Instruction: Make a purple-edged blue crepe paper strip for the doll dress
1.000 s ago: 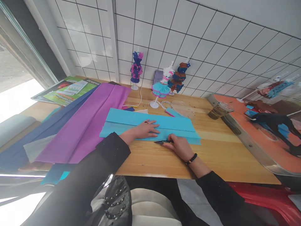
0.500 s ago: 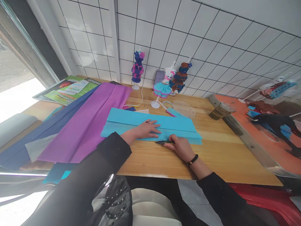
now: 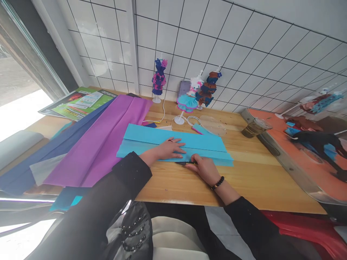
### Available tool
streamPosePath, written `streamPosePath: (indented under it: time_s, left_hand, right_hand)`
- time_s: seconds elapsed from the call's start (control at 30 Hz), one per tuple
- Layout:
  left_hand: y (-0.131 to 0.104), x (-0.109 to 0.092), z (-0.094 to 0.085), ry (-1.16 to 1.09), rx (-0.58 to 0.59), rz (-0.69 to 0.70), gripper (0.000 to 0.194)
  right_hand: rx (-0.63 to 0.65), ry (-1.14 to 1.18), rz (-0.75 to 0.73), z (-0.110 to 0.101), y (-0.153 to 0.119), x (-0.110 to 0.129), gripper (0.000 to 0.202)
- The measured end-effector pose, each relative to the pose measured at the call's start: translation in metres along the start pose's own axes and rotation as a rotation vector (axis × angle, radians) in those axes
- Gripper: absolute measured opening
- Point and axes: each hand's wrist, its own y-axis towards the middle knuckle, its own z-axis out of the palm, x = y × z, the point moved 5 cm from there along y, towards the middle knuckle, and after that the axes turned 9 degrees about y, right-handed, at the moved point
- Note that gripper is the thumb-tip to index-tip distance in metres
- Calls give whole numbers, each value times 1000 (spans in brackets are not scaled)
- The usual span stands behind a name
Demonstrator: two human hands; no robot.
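A folded sheet of light blue paper [image 3: 146, 135] lies across the wooden table [image 3: 244, 184]. My left hand [image 3: 169, 148] rests flat on it with the fingers spread. At the sheet's near edge, my right hand [image 3: 204, 168] grips a slim black tool [image 3: 184, 163] whose tip points left. Whether it is a knife or a pen is hard to tell. The tool lies along the paper's lower edge, just below my left fingertips.
Purple paper [image 3: 108, 137] and dark blue paper [image 3: 54, 155] lie at the left, near green booklets [image 3: 81, 103]. Small dresses on stands [image 3: 179, 120] line the back. A plastic cup [image 3: 253, 128] stands right, beside an orange surface [image 3: 306, 144].
My right hand and the black tool have moved slightly to the left along the near edge of the blue paper. My left hand stays where it was.
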Motion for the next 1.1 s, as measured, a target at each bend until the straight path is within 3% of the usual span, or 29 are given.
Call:
streamPosePath:
  time_s: [0.33,0.7,0.83,0.93,1.1]
  left_hand:
    - [2,0,2,6,2,-11,42]
    - [17,-13,6,-4,0,-60,40]
    - [3,-8,-7,-36,15,-6,44]
    - [-16,5,-16,-50,63,-40,49]
    - [-37,20,-17,-67,89,-82,47]
  right_hand:
    - [25,-6,19,-2,-5,-4,41]
    - [35,-11,44,-10,-14,-20,44]
    - [56,12,38,-7,-14,-18,44]
    - [53,8,35,-5,-13,-17,43]
    - [53,6,25,-5,-11,-14,43]
